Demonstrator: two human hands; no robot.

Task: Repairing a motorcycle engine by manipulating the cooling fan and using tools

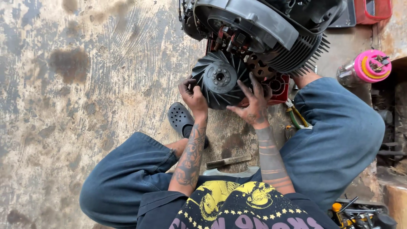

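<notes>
My left hand (193, 96) and right hand (254, 106) grip the black finned fan wheel (220, 80); I should pull evenly, keeping it square to the engine (263, 29).

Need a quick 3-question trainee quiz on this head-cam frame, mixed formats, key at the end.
1. True or false: both the left hand and the right hand are on the black finned fan wheel.
2. Which lies on the floor between the person's knees? A) wire brush B) hammer C) paint can
3. Fill in: the jar at the right edge of the view has a ____ lid.

Key: 1 true. 2 A. 3 pink.
</notes>
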